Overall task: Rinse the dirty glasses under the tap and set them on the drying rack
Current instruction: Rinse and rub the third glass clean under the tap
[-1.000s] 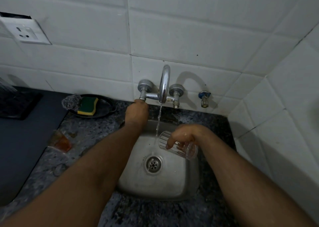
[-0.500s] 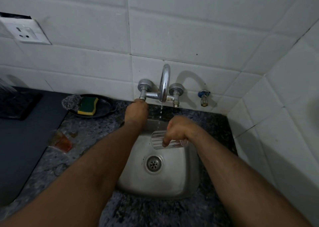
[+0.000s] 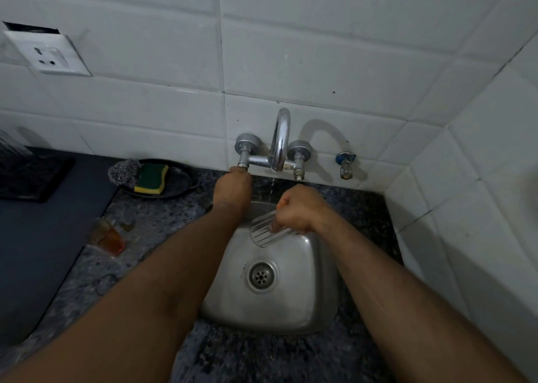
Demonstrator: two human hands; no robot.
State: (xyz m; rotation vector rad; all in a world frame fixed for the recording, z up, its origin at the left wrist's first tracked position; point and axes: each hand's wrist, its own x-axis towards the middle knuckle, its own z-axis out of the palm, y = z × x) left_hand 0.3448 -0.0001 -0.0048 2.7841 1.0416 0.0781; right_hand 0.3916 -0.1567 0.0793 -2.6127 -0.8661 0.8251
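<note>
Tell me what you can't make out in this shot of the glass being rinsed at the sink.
- Left hand, head view: its fingers at the tap handle are hidden behind the hand's back, so the grip is unclear.
- Ribbed glass: its far end is covered by the right hand.
- Drying rack: cut off by the left edge.
- Amber glass on the counter: dim and blurred, contents unclear.
- Water below the spout: too faint to judge.

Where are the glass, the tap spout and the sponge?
glass (image 3: 263, 233): head view, ribbed side wall, left of the right hand gripping it.
tap spout (image 3: 280, 138): head view, chrome curve.
sponge (image 3: 151, 177): head view, green top face.
</note>
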